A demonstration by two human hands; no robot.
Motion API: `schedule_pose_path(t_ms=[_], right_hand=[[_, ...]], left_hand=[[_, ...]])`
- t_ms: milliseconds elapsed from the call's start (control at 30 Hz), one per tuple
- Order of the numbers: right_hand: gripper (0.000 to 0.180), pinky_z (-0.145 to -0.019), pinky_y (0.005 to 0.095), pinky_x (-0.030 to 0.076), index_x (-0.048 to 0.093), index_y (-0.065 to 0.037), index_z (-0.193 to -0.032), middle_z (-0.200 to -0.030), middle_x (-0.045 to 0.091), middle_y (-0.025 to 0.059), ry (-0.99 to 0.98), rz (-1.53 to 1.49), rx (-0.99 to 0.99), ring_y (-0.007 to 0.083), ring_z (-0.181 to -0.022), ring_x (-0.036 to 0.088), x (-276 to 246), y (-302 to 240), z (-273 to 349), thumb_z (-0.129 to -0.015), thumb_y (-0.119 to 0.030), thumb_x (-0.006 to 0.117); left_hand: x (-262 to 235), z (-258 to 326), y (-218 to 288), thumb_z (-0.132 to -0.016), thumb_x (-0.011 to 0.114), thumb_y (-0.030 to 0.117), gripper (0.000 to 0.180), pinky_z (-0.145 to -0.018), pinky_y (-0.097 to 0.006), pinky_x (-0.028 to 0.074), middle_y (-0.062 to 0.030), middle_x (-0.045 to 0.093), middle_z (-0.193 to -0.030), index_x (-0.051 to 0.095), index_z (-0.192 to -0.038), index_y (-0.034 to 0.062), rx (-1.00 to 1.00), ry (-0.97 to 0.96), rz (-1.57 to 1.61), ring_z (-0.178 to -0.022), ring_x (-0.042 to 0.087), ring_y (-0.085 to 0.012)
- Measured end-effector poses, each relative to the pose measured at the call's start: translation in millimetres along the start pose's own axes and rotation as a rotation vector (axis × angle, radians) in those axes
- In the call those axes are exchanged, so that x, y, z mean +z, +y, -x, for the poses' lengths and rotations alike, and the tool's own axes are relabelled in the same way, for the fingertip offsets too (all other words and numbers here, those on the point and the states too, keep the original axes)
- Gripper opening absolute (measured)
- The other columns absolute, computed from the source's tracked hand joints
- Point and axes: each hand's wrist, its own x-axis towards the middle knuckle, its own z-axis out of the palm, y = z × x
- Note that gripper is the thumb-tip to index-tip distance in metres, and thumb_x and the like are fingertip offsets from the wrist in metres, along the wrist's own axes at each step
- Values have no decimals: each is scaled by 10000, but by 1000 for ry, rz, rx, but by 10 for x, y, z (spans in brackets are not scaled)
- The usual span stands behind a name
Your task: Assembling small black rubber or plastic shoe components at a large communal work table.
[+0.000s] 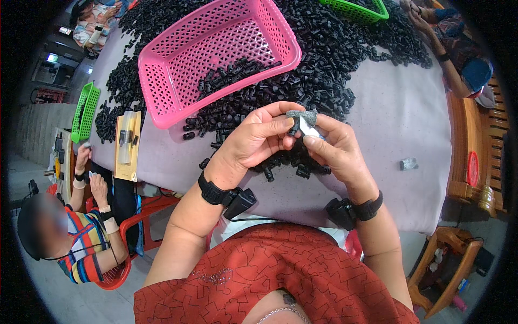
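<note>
Had left hand (259, 137) and right hand (335, 147) close together, just below and right of the pink basket (272, 27). Had left fingers pinched on a rough grey piece (302, 115) and a small black part (294, 127), right thumb and fingers clamped on a thin white piece (307, 128) just beside them. Could not tell white-to-grey contact. Saw black parts (324, 70) heaped behind, right of and below the basket, plus a batch inside against its near wall. Had the near heap partly blocked by both hands. Noted one green basket (359, 11) to the pink basket's upper right, another (85, 110) to its left. Saw a tan board (125, 174) with a clear tube-like item (125, 146) below-left of it, a lone grey block (408, 163) well off to its lower right. Worked over a pale lilac cloth (394, 108). Spotted a striped-shirt co-worker (89, 243) on a red chair (145, 221), below-left of the basket; another person (94, 27) upper left; a wooden bench (461, 127) far right.
</note>
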Motion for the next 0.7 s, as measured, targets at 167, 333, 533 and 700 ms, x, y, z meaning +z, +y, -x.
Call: schedule_pose_path(t_ms=[167,333,533,700], right_hand=[[515,-513,161,337,455,-27,-1343,-771,547,-45,-60,-73,-18,11,-614,435,67,-29,30,-869,-109,640],[496,-515,163,334,471,-27,-1330,-785,546,-50,-51,-43,-21,8,-627,433,60,-24,27,-869,-107,637],[439,-512,162,328,509,-19,-1293,-769,539,-52,-31,-44,-13,9,-612,426,56,-38,22,-880,-112,626],[433,-507,160,332,508,-28,-1303,-801,552,-54,-37,-44,20,4,-618,428,-12,0,-4,-894,-121,615]], left_hand=[[4,-5,31,-908,605,88,335,-667,-217,542,-65,638,-1001,523,-1227,25,35,14,27,-725,617,-97],[11,6,33,-906,607,82,335,-674,-209,547,-58,644,-1001,524,-1225,25,40,16,-4,-725,626,-94],[2,0,23,-903,612,85,327,-665,-209,542,-51,640,-1000,535,-1215,28,45,35,-24,-723,618,-92],[20,4,13,-903,617,99,327,-657,-208,529,-48,636,-1023,540,-1214,35,43,30,-116,-737,609,-89]])
